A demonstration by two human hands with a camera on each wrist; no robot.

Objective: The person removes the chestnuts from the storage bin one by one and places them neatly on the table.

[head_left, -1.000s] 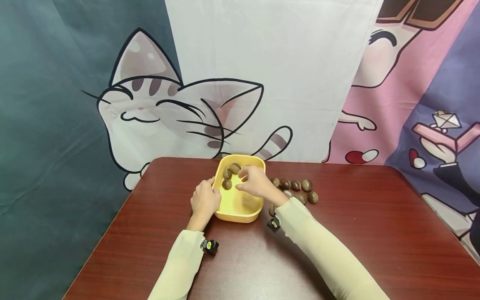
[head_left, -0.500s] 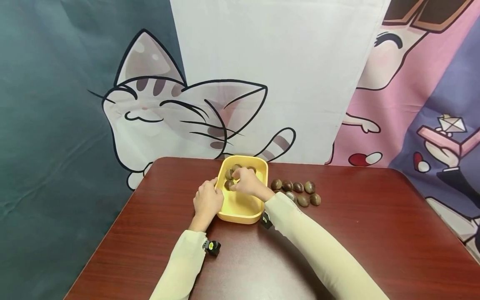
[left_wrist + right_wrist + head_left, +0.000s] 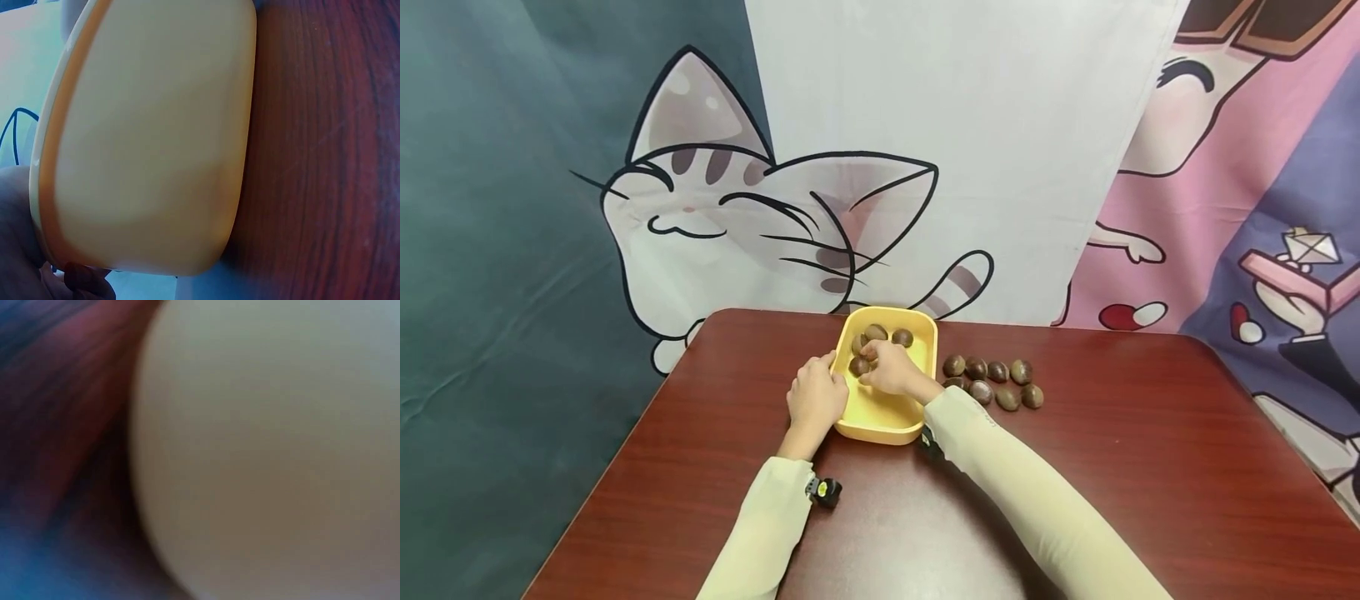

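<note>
In the head view a yellow plastic box stands on the table. My left hand grips its left rim; in the left wrist view, fingers curl at the edge beside the box's outer wall. My right hand reaches into the box, its thumb and fingers pinching a brown nut, mostly hidden. Around those fingertips lie further brown nuts, some along the left side and one nut at the back. The right wrist view is filled by the blurred box wall.
Several more nuts lie in rough rows on the table right of the box, some close to the right sleeve. The reddish-brown wooden table ends at a printed cloth backdrop.
My right hand has moved slightly left and down inside the box, uncovering the nut at the back. My left hand keeps its hold on the rim. The head view has shifted slightly.
</note>
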